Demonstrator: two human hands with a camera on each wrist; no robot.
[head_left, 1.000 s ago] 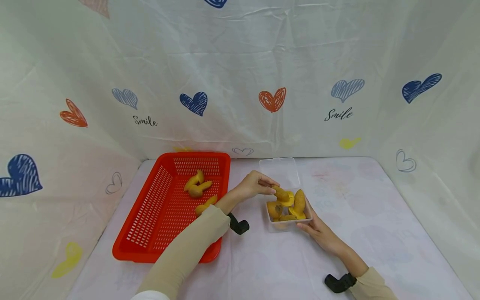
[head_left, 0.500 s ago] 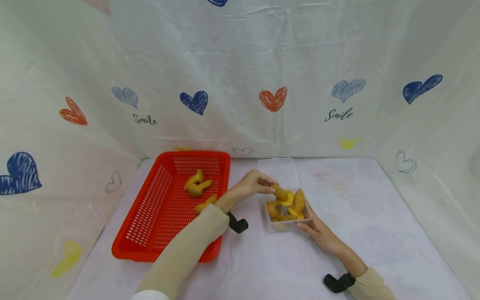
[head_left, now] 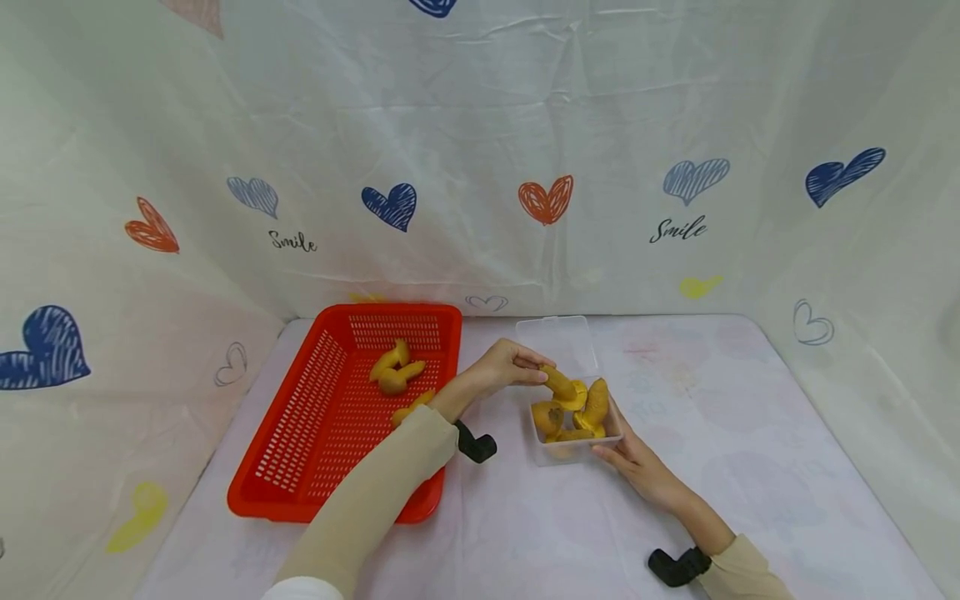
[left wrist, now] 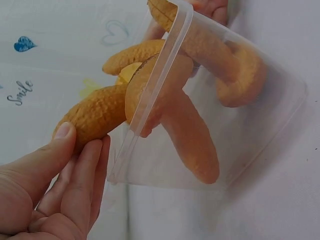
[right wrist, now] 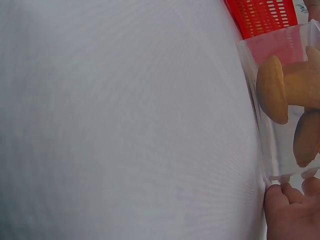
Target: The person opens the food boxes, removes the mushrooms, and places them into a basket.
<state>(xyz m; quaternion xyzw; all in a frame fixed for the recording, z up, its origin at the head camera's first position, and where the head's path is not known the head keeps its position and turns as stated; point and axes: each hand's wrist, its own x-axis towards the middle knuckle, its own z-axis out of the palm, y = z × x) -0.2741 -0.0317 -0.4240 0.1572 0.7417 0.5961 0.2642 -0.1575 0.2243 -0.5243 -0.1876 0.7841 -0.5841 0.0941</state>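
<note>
My left hand [head_left: 506, 367] pinches the stem end of a yellow-brown mushroom [head_left: 557, 383] between thumb and fingers. The cap of this mushroom is over the far left part of a clear plastic container [head_left: 585, 452], among the others. Several similar mushrooms lie in the container, one with its stem [head_left: 597, 398] standing up at the right. With thumb at the front corner and fingers mostly hidden behind the right side, my right hand [head_left: 637, 468] grips the container. In the left wrist view, mushrooms such as a pale-stemmed one [left wrist: 192, 140] show through the wall.
Left of the container stands a red perforated basket [head_left: 251, 487] with mushrooms [head_left: 393, 381] in it; my left forearm crosses it. The container's clear lid [head_left: 558, 340] lies open at the back. A white sheet with printed hearts hangs behind the table [head_left: 750, 450].
Almost nothing differs. The pinched mushroom has shifted very slightly left with my left hand; my right hand keeps its grip on the container.
</note>
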